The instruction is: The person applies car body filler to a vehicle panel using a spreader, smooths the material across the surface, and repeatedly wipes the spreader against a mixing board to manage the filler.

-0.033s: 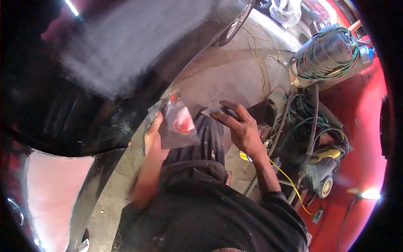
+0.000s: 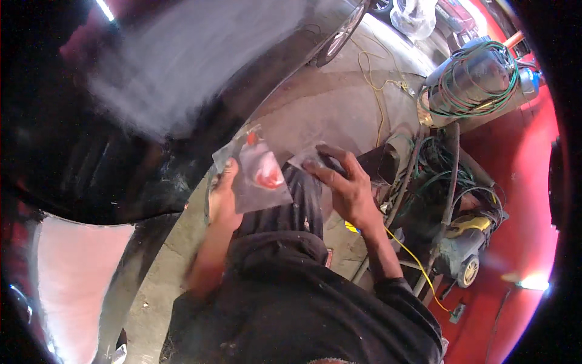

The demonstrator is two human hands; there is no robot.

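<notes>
The left hand (image 2: 223, 200) has its thumb clamped on a flat, grey, squarish mixing sheet (image 2: 254, 197); its other fingers are mostly hidden. The sheet sits slightly higher and farther right than a moment ago, bringing its white, red-streaked paste (image 2: 267, 173) nearer the right hand (image 2: 351, 191). That hand's bent fingers pinch a thin, pale, flat spreader (image 2: 301, 159), apart from the sheet. Beyond lies a glossy black car panel with a dull grey patch (image 2: 176, 73).
</notes>
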